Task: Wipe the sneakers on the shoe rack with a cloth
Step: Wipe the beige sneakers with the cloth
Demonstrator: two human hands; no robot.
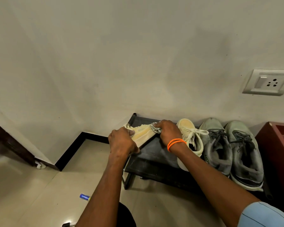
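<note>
My left hand grips a pale yellow sneaker by its heel end and holds it tilted on its side over the left end of the black shoe rack. My right hand, with orange bands at the wrist, holds a bunched grey cloth against the sneaker's toe end. The matching yellow sneaker stands on the rack just to the right. Two grey sneakers with dark laces sit beside it.
A dark red cabinet stands right of the rack. A wall socket is on the wall above. A small blue battery lies on the tiled floor at lower left. A dark wooden furniture leg stands at far left.
</note>
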